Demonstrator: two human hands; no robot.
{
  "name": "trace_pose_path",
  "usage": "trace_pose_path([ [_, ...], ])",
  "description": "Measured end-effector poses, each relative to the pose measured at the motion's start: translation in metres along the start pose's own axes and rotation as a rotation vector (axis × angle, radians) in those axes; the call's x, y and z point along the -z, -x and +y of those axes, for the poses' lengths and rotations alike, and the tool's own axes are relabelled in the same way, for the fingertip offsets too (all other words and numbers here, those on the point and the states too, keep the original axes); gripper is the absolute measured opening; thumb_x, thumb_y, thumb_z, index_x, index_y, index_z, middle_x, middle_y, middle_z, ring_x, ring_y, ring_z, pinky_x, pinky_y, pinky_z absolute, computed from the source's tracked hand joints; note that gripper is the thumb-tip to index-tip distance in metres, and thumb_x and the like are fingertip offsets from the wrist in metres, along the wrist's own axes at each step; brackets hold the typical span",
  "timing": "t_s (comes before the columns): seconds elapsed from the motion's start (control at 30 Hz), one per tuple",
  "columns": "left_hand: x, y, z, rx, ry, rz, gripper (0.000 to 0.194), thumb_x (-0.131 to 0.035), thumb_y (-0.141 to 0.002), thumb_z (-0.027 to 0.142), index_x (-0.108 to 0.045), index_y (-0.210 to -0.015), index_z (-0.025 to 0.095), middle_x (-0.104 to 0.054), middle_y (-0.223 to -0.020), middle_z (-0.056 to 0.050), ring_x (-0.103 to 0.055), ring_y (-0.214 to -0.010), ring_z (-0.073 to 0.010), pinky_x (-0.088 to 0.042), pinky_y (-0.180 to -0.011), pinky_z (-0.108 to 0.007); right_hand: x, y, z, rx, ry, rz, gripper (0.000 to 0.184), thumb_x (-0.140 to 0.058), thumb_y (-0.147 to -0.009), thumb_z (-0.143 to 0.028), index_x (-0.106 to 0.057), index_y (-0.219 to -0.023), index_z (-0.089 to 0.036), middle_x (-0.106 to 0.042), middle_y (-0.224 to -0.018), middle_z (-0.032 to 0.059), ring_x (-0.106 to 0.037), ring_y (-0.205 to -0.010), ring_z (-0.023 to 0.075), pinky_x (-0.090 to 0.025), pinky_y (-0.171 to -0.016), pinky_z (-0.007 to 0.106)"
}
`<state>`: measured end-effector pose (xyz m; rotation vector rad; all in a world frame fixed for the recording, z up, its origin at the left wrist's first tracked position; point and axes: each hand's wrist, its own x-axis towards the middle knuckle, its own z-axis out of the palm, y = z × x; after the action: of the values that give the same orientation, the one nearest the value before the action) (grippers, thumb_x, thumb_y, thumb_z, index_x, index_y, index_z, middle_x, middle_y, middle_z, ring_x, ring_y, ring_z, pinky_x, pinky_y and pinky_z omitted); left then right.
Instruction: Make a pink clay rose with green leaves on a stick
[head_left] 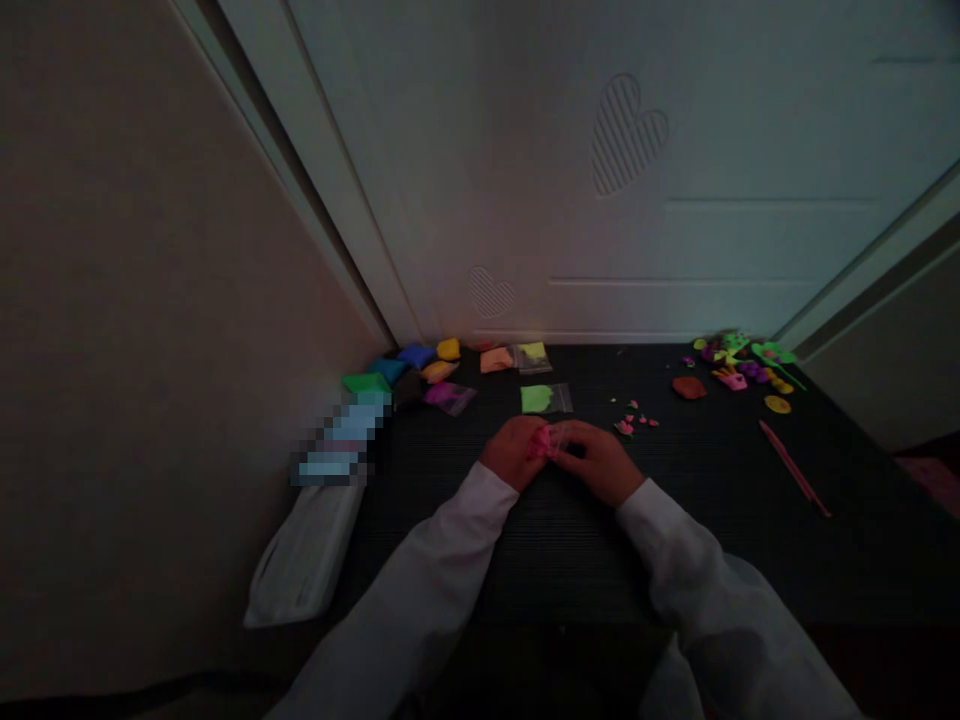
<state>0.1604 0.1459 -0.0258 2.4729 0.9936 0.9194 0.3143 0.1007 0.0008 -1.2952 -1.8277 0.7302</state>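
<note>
Both hands meet over the dark table around a small clear bag of pink modelling clay [541, 441]. My left hand [514, 446] is closed on the bag's clay-filled side. The fingers of my right hand [602, 462] pinch its clear plastic edge. Just beyond them lies a clear bag of light green clay [537, 399]. To the right of my right hand, several tiny pink and green clay bits [625, 427] are scattered on the table.
Coloured clay packs [417, 356] line the back left, with a purple one [448, 396] nearer. At left lies a long white package [311, 550]. Small clay figures [739, 360], a red-brown clay piece [688, 387] and a pink stick-like tool [795, 468] lie right. A white panel [525, 200] rises behind.
</note>
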Motion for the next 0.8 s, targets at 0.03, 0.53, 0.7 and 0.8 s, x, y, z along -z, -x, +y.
trace_pose_path([
  [0.03,0.000,0.000,0.000,-0.002,0.002,0.005,0.033,-0.055,-0.064,0.022,-0.046,-0.095,0.017,-0.055,-0.092,-0.004,-0.050,-0.090,-0.0150,-0.043,-0.079,-0.029,0.000,0.000,0.000,0.005,0.002,-0.001,0.010,-0.054,-0.071,-0.022,-0.061,-0.078,-0.021,-0.059,-0.089,0.0026,-0.053,-0.089,0.0131,-0.040,-0.084,0.029],
  [0.53,0.003,-0.001,0.003,0.039,0.027,0.011,0.034,-0.056,-0.064,0.025,-0.046,-0.096,0.018,-0.055,-0.093,-0.004,-0.050,-0.090,-0.0150,-0.042,-0.079,-0.029,0.002,0.001,-0.007,0.031,0.000,0.009,0.010,-0.051,-0.072,-0.021,-0.060,-0.077,-0.021,-0.057,-0.091,0.0027,-0.052,-0.089,0.0132,-0.039,-0.083,0.029],
  [0.7,0.006,-0.002,0.004,0.103,0.041,0.045,0.036,-0.057,-0.063,0.027,-0.046,-0.096,0.018,-0.055,-0.094,-0.004,-0.051,-0.090,-0.0153,-0.043,-0.079,-0.029,0.008,0.001,-0.005,-0.071,-0.097,0.094,0.009,-0.053,-0.071,-0.026,-0.059,-0.075,-0.021,-0.056,-0.098,0.0031,-0.051,-0.092,0.0150,-0.039,-0.083,0.031],
  [0.8,0.008,-0.003,0.003,0.140,0.019,0.050,0.038,-0.058,-0.062,0.027,-0.046,-0.097,0.017,-0.055,-0.094,-0.004,-0.051,-0.089,-0.0156,-0.043,-0.078,-0.030,0.014,0.002,-0.004,-0.123,-0.113,0.163,0.013,-0.052,-0.072,-0.031,-0.059,-0.077,-0.021,-0.054,-0.102,0.0035,-0.051,-0.094,0.0154,-0.041,-0.079,0.030],
])
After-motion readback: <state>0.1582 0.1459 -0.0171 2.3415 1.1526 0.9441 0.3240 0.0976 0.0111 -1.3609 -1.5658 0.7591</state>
